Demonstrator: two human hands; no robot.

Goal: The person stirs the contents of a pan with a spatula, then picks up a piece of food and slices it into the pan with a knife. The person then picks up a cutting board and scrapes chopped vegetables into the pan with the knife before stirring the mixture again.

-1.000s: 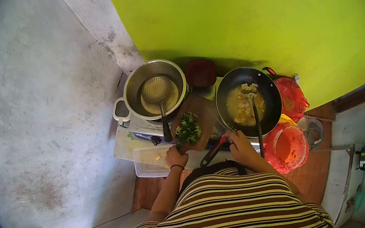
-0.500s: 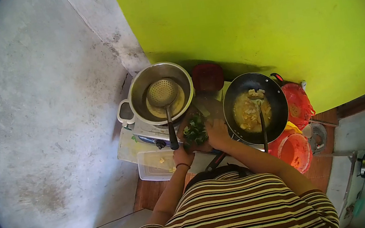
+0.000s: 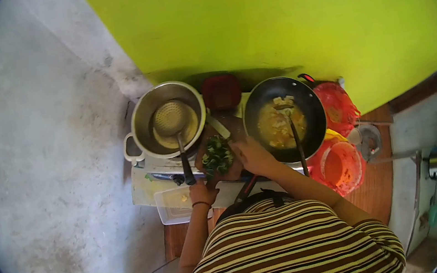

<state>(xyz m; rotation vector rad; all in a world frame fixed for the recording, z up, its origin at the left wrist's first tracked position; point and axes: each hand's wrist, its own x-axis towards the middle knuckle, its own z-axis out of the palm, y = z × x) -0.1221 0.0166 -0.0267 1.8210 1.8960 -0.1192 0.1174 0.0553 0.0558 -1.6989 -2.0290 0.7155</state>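
Observation:
Chopped green leaves [image 3: 217, 156] lie heaped on a brown cutting board [image 3: 232, 175] between the pot and the wok. My left hand [image 3: 204, 192] is closed at the board's near left corner, just below the skimmer's dark handle; its fingertips are partly hidden. On the board's right side, my right hand [image 3: 255, 156] is closed on a knife [image 3: 219, 127], whose pale blade points away past the greens. Its handle is hidden by the hand. A skimmer [image 3: 170, 118] rests inside the large metal pot [image 3: 139, 119].
A black wok [image 3: 251, 101] holds yellowish food in liquid and a spatula [image 3: 296, 139]. Behind the board stands a dark red container [image 3: 222, 92]. Red plastic bags [image 3: 340, 167] are at the right. A clear plastic tray [image 3: 170, 213] sits at the near left.
The whole view has shifted, so the stove things appear further left. More of the knife blade shows, beside the pot. Both hands stay at the board, and the greens remain on it.

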